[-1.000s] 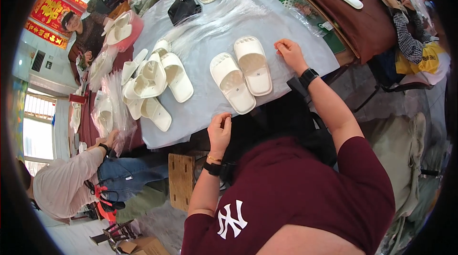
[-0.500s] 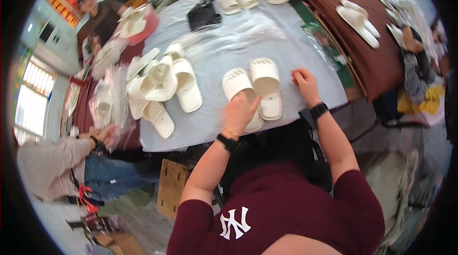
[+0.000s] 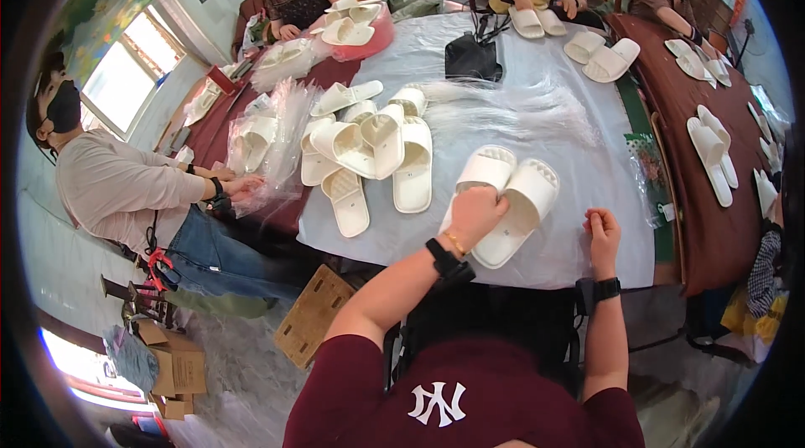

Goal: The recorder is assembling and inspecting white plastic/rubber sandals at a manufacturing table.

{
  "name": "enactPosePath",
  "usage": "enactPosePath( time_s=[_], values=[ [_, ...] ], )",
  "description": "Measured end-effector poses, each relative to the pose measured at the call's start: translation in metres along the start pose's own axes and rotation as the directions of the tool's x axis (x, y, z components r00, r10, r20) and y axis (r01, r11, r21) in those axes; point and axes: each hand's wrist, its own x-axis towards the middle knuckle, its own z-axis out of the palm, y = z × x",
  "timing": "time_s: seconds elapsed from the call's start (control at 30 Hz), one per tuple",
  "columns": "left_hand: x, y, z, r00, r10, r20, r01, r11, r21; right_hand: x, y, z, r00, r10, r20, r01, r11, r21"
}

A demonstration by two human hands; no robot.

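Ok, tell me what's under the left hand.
The left hand rests on a pair of white slippers lying on a clear plastic sheet. The near ends of the slippers are hidden by the hand.

The left hand (image 3: 475,215) lies over the near end of the left cream slipper (image 3: 485,171), so that end and the fingertips curled on it cannot be seen. At four o'clock from it, the right hand (image 3: 602,234) pinches the clear plastic sheet (image 3: 537,125) on the table (image 3: 671,196); what lies between its fingers (image 3: 597,216) is too small to tell. At ten o'clock, slippers inside clear bags (image 3: 268,142) blur into the glare of the plastic. At three o'clock the picture's dark rim cuts off more slippers (image 3: 763,188). At twelve o'clock, the black object (image 3: 472,58) shows too little shape to identify.
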Motion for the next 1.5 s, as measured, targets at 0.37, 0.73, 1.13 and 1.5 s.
enactPosePath(
  time_s=[0.37,0.73,1.13,1.5],
  values=[
    [0.071,-0.130,-0.183,0.918,-0.078,-0.389,0.193,0.944,0.266,-0.003,-0.001,0.012,1.000,-0.005,0.002,0.005,1.000,0.023],
    [-0.010,-0.093,-0.051,0.945,0.158,-0.286,-0.175,0.984,-0.034,0.034,-0.028,-0.025,0.999,-0.033,0.043,0.041,0.980,-0.192],
    [-0.073,-0.054,0.020,0.968,0.231,-0.101,-0.240,0.967,-0.081,0.168,-0.090,-0.254,0.838,-0.493,-0.234,-0.191,0.137,-0.972],
    [-0.075,-0.052,0.018,0.973,0.194,-0.127,-0.197,0.980,-0.010,0.170,-0.111,-0.241,0.907,-0.195,-0.374,-0.387,-0.034,-0.921]
  ],
)
